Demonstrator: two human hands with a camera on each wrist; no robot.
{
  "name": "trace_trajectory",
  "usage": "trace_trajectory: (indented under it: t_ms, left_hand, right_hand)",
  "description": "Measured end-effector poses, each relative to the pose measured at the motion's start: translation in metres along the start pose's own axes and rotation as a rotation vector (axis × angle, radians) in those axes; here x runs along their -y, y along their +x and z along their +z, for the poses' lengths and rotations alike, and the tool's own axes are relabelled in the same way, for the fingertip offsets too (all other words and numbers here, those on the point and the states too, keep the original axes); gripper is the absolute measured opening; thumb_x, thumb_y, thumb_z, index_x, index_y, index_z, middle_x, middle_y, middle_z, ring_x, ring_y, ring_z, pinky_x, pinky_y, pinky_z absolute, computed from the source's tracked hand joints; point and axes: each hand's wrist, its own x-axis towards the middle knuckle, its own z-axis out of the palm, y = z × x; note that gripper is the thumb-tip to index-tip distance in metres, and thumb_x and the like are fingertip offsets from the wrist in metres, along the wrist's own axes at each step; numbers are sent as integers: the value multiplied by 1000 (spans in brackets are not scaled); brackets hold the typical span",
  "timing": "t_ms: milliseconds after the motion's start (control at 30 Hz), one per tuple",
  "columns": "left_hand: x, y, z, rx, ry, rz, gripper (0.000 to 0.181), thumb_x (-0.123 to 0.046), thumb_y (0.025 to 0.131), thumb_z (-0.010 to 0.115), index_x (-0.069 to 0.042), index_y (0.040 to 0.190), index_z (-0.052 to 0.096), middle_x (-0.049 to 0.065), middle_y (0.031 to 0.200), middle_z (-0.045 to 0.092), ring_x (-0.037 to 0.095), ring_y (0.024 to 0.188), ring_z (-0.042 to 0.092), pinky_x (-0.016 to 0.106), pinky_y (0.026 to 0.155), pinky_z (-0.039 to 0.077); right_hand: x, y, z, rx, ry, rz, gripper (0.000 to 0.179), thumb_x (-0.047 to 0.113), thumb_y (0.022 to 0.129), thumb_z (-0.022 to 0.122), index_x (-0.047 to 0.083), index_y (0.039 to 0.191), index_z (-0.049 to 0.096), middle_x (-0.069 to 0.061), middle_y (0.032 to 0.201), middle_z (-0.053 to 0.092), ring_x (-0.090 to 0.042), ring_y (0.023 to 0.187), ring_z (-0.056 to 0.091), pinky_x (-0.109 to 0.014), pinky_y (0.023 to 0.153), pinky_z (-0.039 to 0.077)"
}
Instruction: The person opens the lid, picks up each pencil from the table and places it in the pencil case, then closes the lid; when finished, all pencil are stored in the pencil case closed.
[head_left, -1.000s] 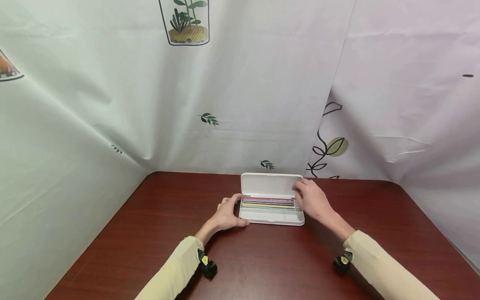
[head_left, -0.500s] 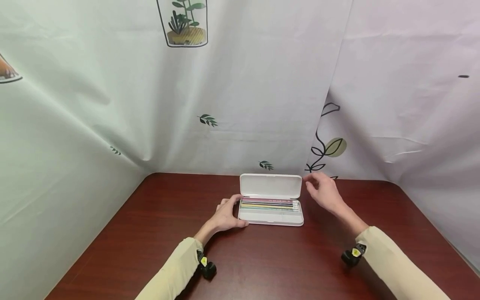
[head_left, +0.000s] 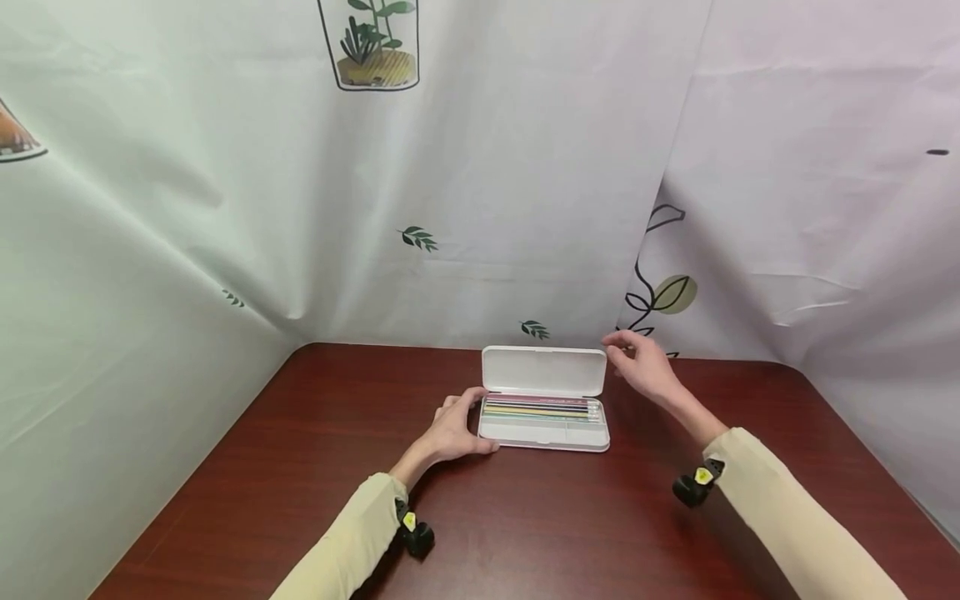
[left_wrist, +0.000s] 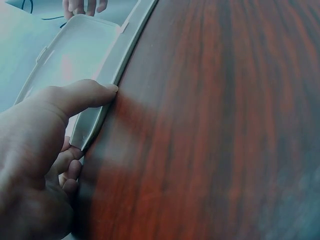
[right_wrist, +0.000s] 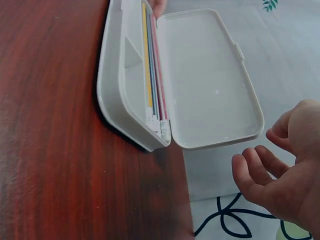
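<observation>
A white pencil case (head_left: 525, 432) lies on the table with its lid (head_left: 543, 371) standing up at the back. Several pencils (head_left: 536, 407) in pink, dark, yellow and pale green lie side by side in the rear compartment, erasers to the right. My left hand (head_left: 450, 429) grips the case's left end, thumb on the front wall (left_wrist: 102, 92) and fingers round the far side. Beside the lid's upper right corner hovers my right hand (head_left: 641, 367), its fingers loosely bent and holding nothing. In the right wrist view a small gap separates those fingertips (right_wrist: 240, 167) from the lid's edge.
The dark red wooden table (head_left: 525, 517) extends around the case. Right behind the lid hangs a white curtain (head_left: 495, 208) printed with leaves, along the table's back edge. A divider (right_wrist: 132, 59) splits the case's front compartment.
My right hand has left the pencils and the lid's right side, moving right and then slightly up and back to the lid's corner. The left hand keeps its place.
</observation>
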Motion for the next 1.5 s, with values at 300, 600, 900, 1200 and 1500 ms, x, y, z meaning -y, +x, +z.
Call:
trace_trajectory:
  t_ms: [300,600,900,1200,1500]
  left_hand:
    - [-1,2,0,4,3,27,89,-30,66,90,-12,142,48,11,137,53,33,123,40,54,98,34]
    - [-2,2,0,4,-5,21,89,-30,66,90,-12,143,48,10,137,54,32,123,40,54,98,34]
    - [-2,3,-1,10,1,10,88,-29,67,89,-13,143,48,10,138,53,33,124,40,53,99,33]
    - [0,1,-1,2,0,24,88,-28,66,90,-11,141,48,11,137,54,33,123,41,54,99,33]
    - [0,-1,-2,5,-16,15,88,-29,66,90,-12,141,48,11,137,53,34,124,40,55,98,33]
  right_hand:
    - [0,9,0,35,114,54,25,9,101,53,-7,119,63,-25,112,62,-42,95,64,-52,81,54]
    - [1,11,4,70,147,58,23,7,101,54,-8,115,65,-26,115,62,-37,97,63,-54,81,53]
    - [4,12,3,102,185,103,24,7,102,55,-13,114,63,-28,112,62,-37,94,66,-53,83,53]
    - [3,9,1,165,200,109,28,8,102,54,-15,116,63,-29,115,62,-36,95,67,-55,86,51]
    - [2,2,0,164,75,17,21,12,100,60,-5,107,69,-14,97,68,-33,87,62,-32,73,49]
